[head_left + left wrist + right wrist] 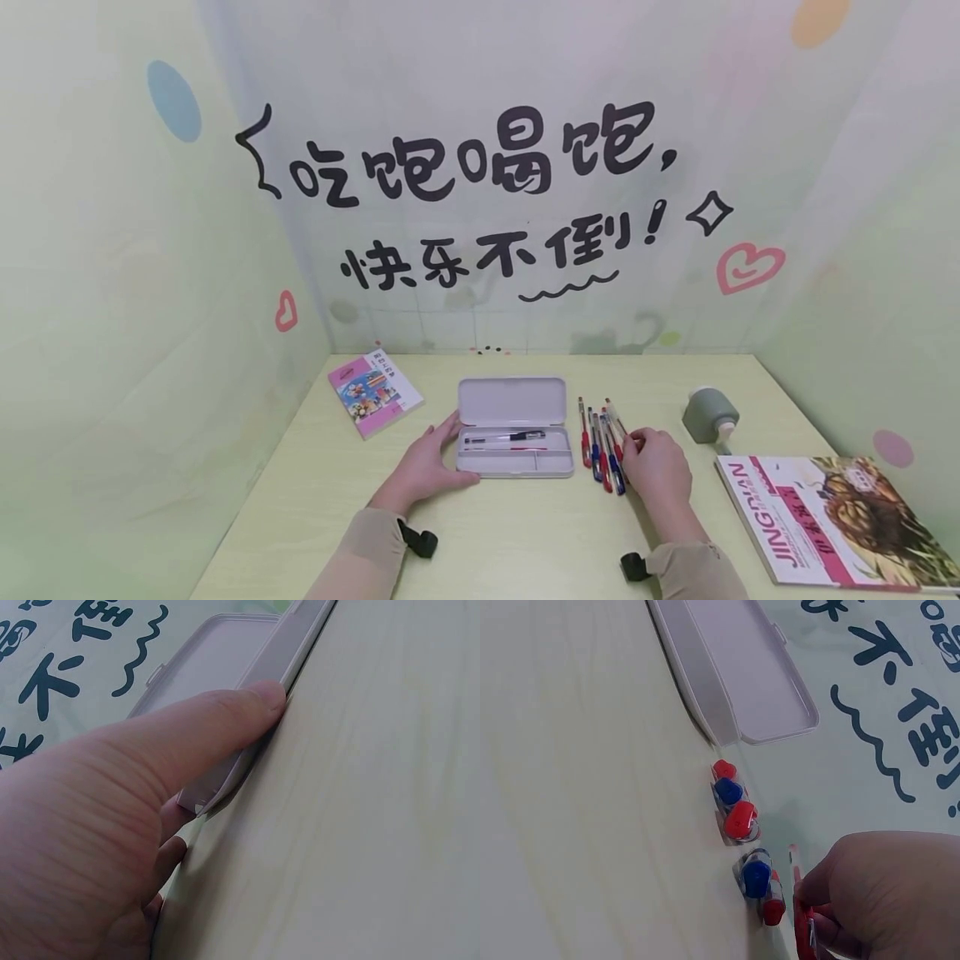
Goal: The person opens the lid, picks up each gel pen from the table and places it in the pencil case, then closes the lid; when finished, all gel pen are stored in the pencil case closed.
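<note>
Resting on your pale-wood counter [525, 533] below a lettered wall [480, 167], your left hand [427, 467] lies spread against the pencil case [514, 437]; your right hand [656, 471] pinches a red pen [804, 930].

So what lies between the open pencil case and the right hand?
In the head view, a row of red and blue pens lies on the desk between the pencil case and the right hand, which touches the nearest ones.

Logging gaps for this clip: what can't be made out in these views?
- Head view: the right hand covers the pen it touches, so the grip is unclear.
- Right wrist view: that pen is cut off by the bottom edge.
- Left wrist view: the left hand hides the inside of the pencil case.
- Head view: print on the small book is too small.
</note>
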Demonstrator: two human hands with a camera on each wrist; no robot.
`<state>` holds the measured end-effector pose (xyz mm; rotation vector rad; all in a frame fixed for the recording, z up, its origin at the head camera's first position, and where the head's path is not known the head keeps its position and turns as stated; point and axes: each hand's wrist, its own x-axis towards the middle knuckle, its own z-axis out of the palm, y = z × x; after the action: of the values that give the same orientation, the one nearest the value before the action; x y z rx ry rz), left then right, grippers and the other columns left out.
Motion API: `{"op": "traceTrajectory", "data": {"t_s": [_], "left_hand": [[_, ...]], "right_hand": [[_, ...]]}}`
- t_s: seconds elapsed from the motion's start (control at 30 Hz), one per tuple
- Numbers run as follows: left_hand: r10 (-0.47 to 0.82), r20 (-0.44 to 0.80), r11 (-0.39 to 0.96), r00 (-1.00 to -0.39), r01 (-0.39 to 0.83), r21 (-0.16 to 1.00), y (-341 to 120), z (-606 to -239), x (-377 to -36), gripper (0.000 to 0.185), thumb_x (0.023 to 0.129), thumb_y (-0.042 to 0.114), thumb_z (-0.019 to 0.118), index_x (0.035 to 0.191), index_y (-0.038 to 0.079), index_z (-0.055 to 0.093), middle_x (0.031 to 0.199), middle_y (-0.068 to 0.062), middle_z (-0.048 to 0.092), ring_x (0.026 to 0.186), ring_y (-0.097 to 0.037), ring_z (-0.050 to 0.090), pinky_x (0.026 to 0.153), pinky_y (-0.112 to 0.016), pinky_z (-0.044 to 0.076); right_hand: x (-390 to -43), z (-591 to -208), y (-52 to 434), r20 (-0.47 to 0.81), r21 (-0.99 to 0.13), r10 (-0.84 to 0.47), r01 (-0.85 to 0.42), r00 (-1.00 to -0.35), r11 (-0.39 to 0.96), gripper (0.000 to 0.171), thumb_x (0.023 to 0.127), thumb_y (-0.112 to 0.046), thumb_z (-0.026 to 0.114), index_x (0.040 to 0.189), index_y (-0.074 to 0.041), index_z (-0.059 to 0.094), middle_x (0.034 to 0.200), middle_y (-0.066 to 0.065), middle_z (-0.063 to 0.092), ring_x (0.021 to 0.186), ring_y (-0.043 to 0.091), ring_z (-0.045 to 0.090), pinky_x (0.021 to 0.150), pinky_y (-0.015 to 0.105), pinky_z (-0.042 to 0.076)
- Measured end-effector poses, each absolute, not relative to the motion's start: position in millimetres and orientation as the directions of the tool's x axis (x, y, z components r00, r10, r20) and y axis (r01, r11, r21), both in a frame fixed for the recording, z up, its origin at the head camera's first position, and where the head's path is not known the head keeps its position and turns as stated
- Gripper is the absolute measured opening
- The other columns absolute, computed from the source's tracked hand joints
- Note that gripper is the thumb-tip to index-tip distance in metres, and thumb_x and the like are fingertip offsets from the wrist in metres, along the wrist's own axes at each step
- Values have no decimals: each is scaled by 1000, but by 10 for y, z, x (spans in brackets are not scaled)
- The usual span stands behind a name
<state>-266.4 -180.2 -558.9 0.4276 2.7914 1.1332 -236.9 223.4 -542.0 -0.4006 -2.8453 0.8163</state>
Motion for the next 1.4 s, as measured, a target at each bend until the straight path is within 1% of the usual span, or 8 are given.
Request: {"op": "traceTrajectory", "data": {"t_s": [0.1, 0.33, 0.47, 0.57, 0.8, 1.03, 1.27, 1.4], "left_hand": [[296, 15, 681, -955, 222, 698, -1796, -5581, -2663, 130, 75, 56, 98, 177, 19, 26, 170, 7, 54, 168, -47, 29, 139, -67, 24], [295, 11, 684, -955, 219, 696, -1788, -5565, -2656, 130, 75, 56, 98, 177, 19, 26, 170, 8, 54, 168, -47, 28, 139, -67, 24], [292, 8, 691, -956, 216, 689, -1790, -5572, -2662, 130, 75, 57, 98, 177, 21, 26, 170, 9, 53, 169, -46, 28, 139, -66, 23], [289, 9, 688, -957, 214, 693, -1796, -5571, -2663, 130, 74, 56, 99, 177, 21, 26, 170, 9, 53, 169, -46, 28, 139, -67, 23], [300, 26, 680, -954, 233, 695, -1815, -5572, -2672, 131, 74, 57, 99, 176, 16, 27, 168, 5, 57, 167, -40, 35, 142, -61, 21], [297, 29, 662, -954, 228, 714, -1819, -5582, -2665, 131, 73, 55, 99, 176, 18, 28, 168, 5, 57, 168, -43, 33, 141, -64, 21], [294, 21, 670, -956, 221, 709, -1809, -5601, -2672, 131, 73, 55, 99, 176, 19, 28, 168, 6, 56, 168, -45, 31, 140, -66, 23], [292, 16, 670, -956, 216, 711, -1805, -5595, -2665, 130, 73, 56, 99, 176, 21, 27, 169, 7, 56, 168, -48, 29, 138, -69, 24]], "right_hand": [[-2366, -5413, 2180, 144, -545, 309, 186, -940, 817, 34, 106, -27, 62, 122, 1, 74, 110, 22, 70, 93, 36, 67, 71, 51, 59], [-2377, -5371, 1987, 283, -575, 294, 83, -913, 814, 30, 108, -24, 63, 124, -2, 74, 123, 25, 70, 111, 46, 66, 86, 61, 58], [-2406, -5349, 1863, 352, -569, 239, -4, -905, 822, 25, 106, -21, 67, 123, -4, 77, 124, 24, 72, 112, 48, 67, 93, 63, 57], [-2422, -5342, 1752, 392, -554, 193, -63, -899, 830, 20, 105, -18, 69, 117, -5, 78, 121, 23, 73, 109, 49, 67, 93, 63, 56], [-2454, -5347, 1444, 407, -506, 79, -153, -910, 849, 14, 104, -17, 71, 113, -9, 79, 114, 15, 73, 106, 42, 65, 92, 59, 57], [-2523, -5381, 1159, 420, -429, -26, -224, -907, 875, 11, 103, -20, 75, 111, -14, 80, 114, 10, 75, 107, 36, 65, 99, 56, 57], [-2536, -5407, 949, 437, -380, -117, -301, -892, 875, 4, 100, -17, 79, 103, -16, 81, 107, 6, 74, 98, 31, 63, 89, 49, 58], [-2524, -5413, 872, 372, -388, -146, -297, -917, 872, 4, 101, -18, 79, 103, -19, 82, 108, 3, 74, 104, 29, 63, 93, 48, 58]]}}
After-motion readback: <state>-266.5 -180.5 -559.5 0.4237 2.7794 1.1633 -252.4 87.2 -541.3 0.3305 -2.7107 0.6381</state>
